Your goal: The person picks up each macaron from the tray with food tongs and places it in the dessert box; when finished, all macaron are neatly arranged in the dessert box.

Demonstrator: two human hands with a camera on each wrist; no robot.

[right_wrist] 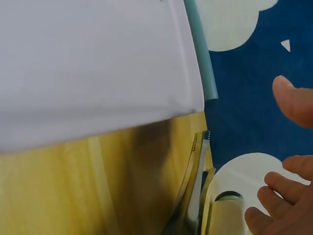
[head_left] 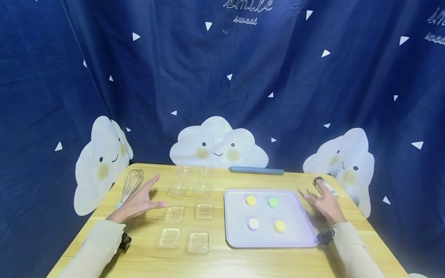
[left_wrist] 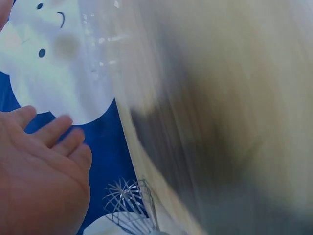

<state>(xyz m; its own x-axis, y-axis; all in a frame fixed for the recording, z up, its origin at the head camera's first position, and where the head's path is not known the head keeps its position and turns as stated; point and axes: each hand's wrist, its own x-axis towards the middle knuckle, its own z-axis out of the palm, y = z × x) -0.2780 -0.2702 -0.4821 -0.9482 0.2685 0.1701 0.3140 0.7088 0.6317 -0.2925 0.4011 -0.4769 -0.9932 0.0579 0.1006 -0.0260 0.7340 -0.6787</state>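
My left hand (head_left: 138,203) is held over the left side of the table with its fingers straight and thumb spread, holding nothing. Beside it lies a wire whisk (head_left: 132,183); to its right are several clear plastic boxes (head_left: 174,213). A pale lavender tray (head_left: 240,237) carries several macarons: a green one (head_left: 272,202), a whitish one (head_left: 253,224) and two yellow ones, one at the back (head_left: 251,200). Right of the tray, my right hand (head_left: 326,204) hovers with extended fingers. Metal tongs (right_wrist: 195,191) and a pale cylindrical container (right_wrist: 227,215) stand near it, partly hidden in the head view.
A blue-grey roll (head_left: 256,170) lies along the table's back edge. Behind the wooden table (head_left: 139,255) hangs a dark blue curtain (head_left: 194,69) printed with clouds and triangles. Other clear plastic pieces (head_left: 203,188) stand farther back.
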